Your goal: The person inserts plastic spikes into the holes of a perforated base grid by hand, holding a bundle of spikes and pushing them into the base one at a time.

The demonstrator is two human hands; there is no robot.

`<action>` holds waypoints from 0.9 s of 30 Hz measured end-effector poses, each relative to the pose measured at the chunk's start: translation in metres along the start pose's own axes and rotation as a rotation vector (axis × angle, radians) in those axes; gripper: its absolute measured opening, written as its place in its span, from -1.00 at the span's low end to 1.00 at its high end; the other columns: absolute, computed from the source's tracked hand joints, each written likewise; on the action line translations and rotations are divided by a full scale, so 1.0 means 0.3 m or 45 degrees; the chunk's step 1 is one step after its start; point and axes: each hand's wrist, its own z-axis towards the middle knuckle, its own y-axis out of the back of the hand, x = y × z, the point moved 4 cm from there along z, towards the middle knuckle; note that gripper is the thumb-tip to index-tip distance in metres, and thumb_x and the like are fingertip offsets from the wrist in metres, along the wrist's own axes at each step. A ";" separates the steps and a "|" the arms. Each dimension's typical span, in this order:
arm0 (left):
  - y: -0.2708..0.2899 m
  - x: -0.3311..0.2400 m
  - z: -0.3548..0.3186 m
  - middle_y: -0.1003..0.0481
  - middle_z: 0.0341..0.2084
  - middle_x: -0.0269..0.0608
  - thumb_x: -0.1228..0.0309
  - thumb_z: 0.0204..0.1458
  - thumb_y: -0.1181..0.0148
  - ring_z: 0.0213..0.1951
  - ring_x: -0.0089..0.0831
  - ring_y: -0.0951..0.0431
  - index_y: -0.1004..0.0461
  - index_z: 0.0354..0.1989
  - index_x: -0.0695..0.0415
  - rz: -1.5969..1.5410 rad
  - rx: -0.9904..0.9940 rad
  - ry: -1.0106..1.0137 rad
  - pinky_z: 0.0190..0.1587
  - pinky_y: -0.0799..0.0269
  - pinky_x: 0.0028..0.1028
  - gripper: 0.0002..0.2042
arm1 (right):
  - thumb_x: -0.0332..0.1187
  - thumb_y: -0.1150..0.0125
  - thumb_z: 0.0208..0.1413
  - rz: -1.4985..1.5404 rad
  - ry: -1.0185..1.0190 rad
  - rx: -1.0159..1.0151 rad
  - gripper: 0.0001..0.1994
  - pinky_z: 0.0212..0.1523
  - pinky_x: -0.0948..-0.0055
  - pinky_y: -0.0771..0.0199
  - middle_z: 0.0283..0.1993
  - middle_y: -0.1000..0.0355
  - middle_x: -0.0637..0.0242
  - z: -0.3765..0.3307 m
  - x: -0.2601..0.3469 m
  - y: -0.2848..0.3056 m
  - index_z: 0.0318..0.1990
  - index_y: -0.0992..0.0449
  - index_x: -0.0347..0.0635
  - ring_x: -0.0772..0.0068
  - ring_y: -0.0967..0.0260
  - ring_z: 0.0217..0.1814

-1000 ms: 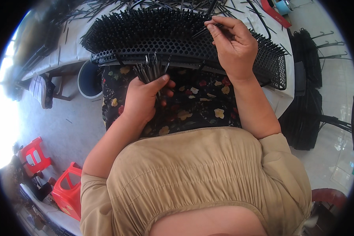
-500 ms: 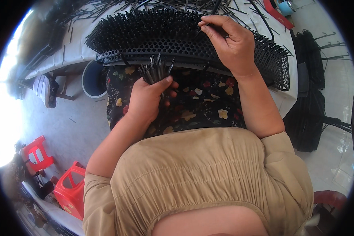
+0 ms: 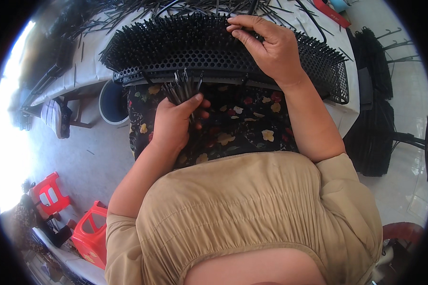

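Black sticks (image 3: 179,91) stay clasped in left hand (image 3: 174,118); right hand (image 3: 279,53), grip unclear, has shifted left

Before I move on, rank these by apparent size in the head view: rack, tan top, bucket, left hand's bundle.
1. Tan top
2. Rack
Bucket and bundle unranked: they look close, and the bundle is nearer the camera.

Red stools (image 3: 91,243) stand on pale floor (image 3: 97,166); bright light (image 3: 7,147) glares left.
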 end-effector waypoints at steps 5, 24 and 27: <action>0.002 -0.002 0.002 -0.57 -0.37 -0.18 0.44 0.12 -0.19 -0.43 -0.45 -0.54 -0.49 -0.20 0.19 -0.006 0.005 0.005 -0.55 -0.35 -0.54 -0.87 | -0.45 -0.30 0.06 -0.004 0.022 -0.005 -0.77 -0.24 0.51 -0.57 -0.24 -0.60 0.30 -0.007 -0.002 -0.006 -0.09 -0.60 -0.09 0.38 -0.59 -0.22; 0.006 -0.010 -0.001 -0.58 -0.38 -0.24 0.43 0.12 -0.19 -0.43 -0.49 -0.54 -0.51 -0.22 0.17 -0.016 0.020 -0.021 -0.53 -0.35 -0.54 -0.89 | -0.48 -0.33 0.02 -0.293 0.151 0.001 -0.80 -0.22 0.49 -0.55 -0.26 -0.59 0.24 -0.028 0.062 -0.025 -0.16 -0.61 -0.17 0.34 -0.57 -0.21; 0.007 -0.016 -0.013 -0.58 -0.38 -0.24 0.43 0.13 -0.18 -0.43 -0.51 -0.54 -0.51 -0.22 0.16 -0.055 0.027 -0.068 -0.54 -0.35 -0.54 -0.89 | -0.44 -0.36 -0.03 0.228 -0.465 0.045 -0.75 -0.30 0.47 -0.52 -0.38 -0.57 0.23 -0.074 0.135 -0.082 -0.15 -0.56 -0.18 0.35 -0.57 -0.33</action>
